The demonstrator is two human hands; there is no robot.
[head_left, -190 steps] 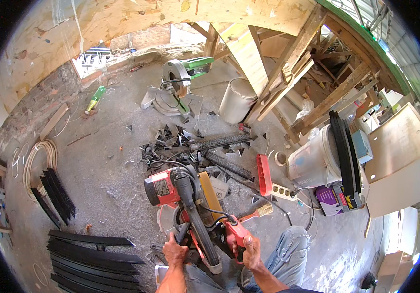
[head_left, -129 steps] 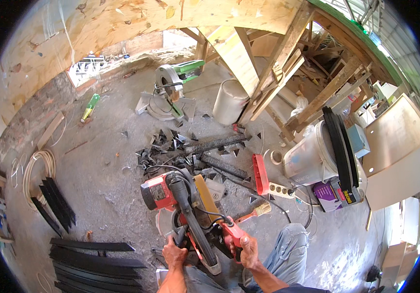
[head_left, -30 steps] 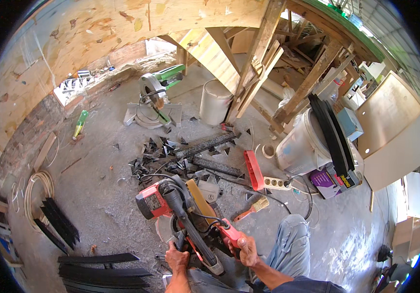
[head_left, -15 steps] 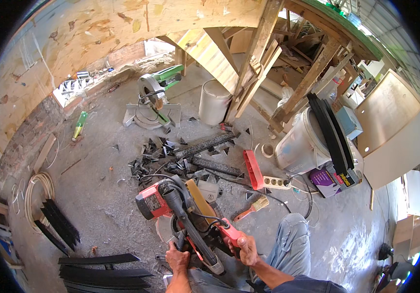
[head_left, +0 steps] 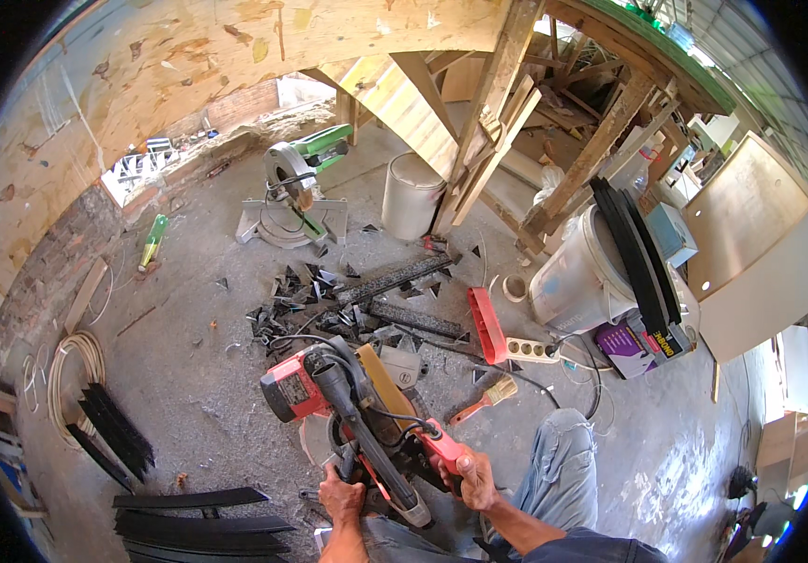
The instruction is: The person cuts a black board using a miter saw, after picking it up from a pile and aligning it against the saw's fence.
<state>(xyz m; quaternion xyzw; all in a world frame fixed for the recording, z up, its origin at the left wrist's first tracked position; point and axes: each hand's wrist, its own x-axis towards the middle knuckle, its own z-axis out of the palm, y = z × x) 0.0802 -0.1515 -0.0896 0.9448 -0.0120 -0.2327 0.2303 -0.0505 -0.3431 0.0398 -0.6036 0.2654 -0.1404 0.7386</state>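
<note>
A red and black miter saw [head_left: 359,413] stands on the floor in front of me, between my hands. My right hand [head_left: 475,480] is wrapped round its red handle [head_left: 443,445]. My left hand [head_left: 340,495] is closed low at the left side of the saw, next to its base; what its fingers grip is hidden. The saw's head and arm cover most of the blade and the table. Beyond the saw lies a heap of small black offcuts [head_left: 315,298] with longer dark strips among them.
Black strips [head_left: 198,524] are stacked at lower left, near a coiled cable [head_left: 80,375]. A paintbrush [head_left: 487,398], a power strip [head_left: 530,350] and a red plastic piece [head_left: 486,326] lie to the right. Farther off stand a green miter saw [head_left: 296,192] and a white bucket [head_left: 580,272].
</note>
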